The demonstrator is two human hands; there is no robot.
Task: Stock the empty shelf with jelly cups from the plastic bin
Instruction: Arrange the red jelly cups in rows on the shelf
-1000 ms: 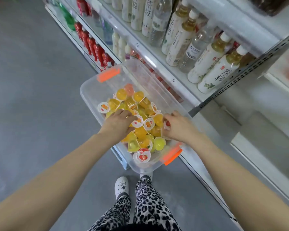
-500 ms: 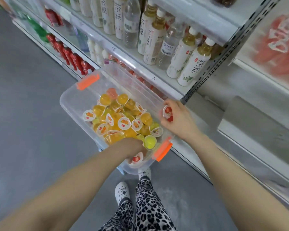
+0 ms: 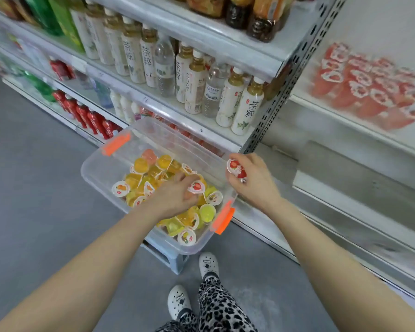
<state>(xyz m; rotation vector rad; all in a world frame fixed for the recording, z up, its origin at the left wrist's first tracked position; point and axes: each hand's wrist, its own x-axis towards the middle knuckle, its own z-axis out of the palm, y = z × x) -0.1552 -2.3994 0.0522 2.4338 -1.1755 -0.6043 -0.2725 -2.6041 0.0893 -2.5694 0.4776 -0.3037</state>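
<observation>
Most jelly cups (image 3: 153, 171) lie in the plastic bin (image 3: 94, 168) under our fingers. Our left hand (image 3: 175, 197) pinches a red-lidded cup (image 3: 196, 186) at its fingertips. Our right hand (image 3: 254, 180) grips red cups (image 3: 235, 167) just outside the bin rim. The shelf (image 3: 321, 109) beyond the right fingers holds blurred red stock (image 3: 369, 89). We judge stocking far from done.

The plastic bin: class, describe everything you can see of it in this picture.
The plastic bin is a clear, rectangular, lidless tub with an orange latch at each end. It sits on a pale stool beside the drinks shelving, part filled with loose jelly cups, mostly yellow and orange. The left hand reaches inside, pinching a strawberry-lidded cup.
</observation>
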